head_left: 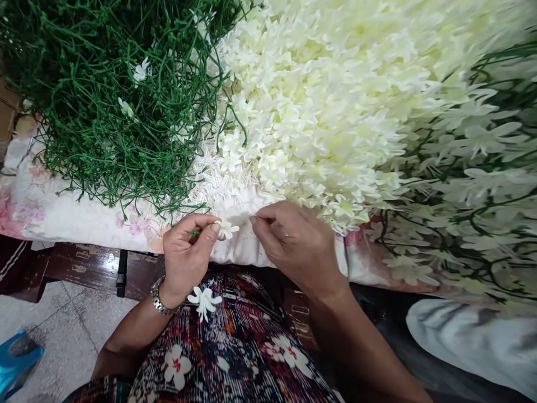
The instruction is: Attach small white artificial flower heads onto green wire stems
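At the near edge of the table, my left hand point(188, 246) pinches a small white artificial flower point(227, 229) between thumb and forefinger. A bit of green stem shows inside its curled fingers. Just below this hand is another white flower point(204, 302) in front of the patterned clothing; whether it hangs from the held stem I cannot tell. My right hand point(300, 243) is closed in a pinch slightly right of the held flower, apart from it. Anything between those fingertips is too small to make out. Thin white flower pieces point(222, 184) lie in a pile beyond both hands.
Green plastic stems point(126, 112) are heaped at the left, with a few white blossoms among them. Loose cream blossoms point(327, 112) form a large mound in the middle. Flowered stems point(470, 196) lie at the right. A floral cloth point(84, 218) covers the table.
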The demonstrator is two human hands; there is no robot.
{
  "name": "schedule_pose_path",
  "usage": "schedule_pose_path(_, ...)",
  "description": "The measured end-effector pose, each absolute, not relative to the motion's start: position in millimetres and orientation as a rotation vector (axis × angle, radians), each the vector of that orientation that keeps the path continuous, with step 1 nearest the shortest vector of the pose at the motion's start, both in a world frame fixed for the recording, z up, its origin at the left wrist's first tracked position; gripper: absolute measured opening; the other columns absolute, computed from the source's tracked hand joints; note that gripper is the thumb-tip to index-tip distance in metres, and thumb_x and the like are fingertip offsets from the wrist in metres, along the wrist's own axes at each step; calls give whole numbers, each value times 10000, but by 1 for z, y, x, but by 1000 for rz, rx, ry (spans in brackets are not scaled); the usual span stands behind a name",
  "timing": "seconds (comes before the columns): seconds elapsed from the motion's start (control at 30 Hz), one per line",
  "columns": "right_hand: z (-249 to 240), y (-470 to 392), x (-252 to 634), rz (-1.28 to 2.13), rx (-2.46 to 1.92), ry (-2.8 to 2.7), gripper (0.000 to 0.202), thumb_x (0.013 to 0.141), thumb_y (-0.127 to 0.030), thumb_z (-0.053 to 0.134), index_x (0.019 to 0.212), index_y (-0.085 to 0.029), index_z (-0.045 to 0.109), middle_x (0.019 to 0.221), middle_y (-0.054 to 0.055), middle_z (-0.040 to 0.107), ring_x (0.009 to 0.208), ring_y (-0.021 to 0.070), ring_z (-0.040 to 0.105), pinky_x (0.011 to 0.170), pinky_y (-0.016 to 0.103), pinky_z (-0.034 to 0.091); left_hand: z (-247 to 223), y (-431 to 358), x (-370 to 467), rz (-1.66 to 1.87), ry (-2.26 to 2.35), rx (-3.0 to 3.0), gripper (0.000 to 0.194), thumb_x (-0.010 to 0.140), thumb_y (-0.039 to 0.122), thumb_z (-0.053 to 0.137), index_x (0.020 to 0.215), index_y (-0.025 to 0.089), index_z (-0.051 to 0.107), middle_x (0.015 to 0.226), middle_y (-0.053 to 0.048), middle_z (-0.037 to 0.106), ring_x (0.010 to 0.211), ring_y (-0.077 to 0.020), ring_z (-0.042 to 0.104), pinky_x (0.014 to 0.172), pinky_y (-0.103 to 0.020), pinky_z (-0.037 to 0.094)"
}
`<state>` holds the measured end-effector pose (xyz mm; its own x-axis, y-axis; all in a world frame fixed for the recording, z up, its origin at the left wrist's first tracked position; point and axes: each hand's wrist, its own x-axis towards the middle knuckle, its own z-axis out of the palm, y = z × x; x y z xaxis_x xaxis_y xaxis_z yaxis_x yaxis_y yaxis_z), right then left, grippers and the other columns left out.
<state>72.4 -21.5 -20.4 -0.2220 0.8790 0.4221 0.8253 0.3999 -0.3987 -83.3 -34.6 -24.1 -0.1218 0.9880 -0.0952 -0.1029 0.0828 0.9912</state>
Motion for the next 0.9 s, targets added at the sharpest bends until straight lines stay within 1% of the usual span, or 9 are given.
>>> schedule_pose_path(0.1,-9,-34,74,287,-1406,-1981,38,737,-136,528,725,-171,530,608,-26,546,530,67,487,521,190,390,-24,-33,-80,1296,1247,1003,70,734,222,591,743,153,593,589,13,596,500,-52,532,457,-151,417)
schedule_pose_path(0.27,-1,-43,65,452,-1290,-1965,87,744,-107,507,797,-160,552,650,-5,574,585,74,524,523,186,409,-24,-36,-75,1302,1354,1164,68,736,219,584,758,156,600,651,3,608,583,-72,559,514,-166,442)
schedule_pose_path(0.5,-11,-40,57,373,-1283,-1909,67,738,-99,491,747,-131,549,598,10,542,559,81,486,531,210,416,-23,-42,-73,1362,1429,1545,92,730,130,576,807,163,613,685,23,622,599,-53,556,576,-145,451)
schedule_pose_path(0.67,-11,-40,57,332,-1319,-1878,61,735,-105,484,718,-131,536,590,13,549,543,77,479,513,203,415,-25,-43,-71,1422,1401,1694,153,725,80,561,843,163,609,749,7,630,699,-69,579,664,-158,469)
schedule_pose_path(0.9,-14,-43,55,330,-1306,-1841,63,724,-90,482,710,-133,526,563,3,519,531,74,459,507,203,407,-28,-44,-74,1463,1279,1962,226,702,25,556,891,142,595,770,-14,637,739,-83,592,701,-180,489)
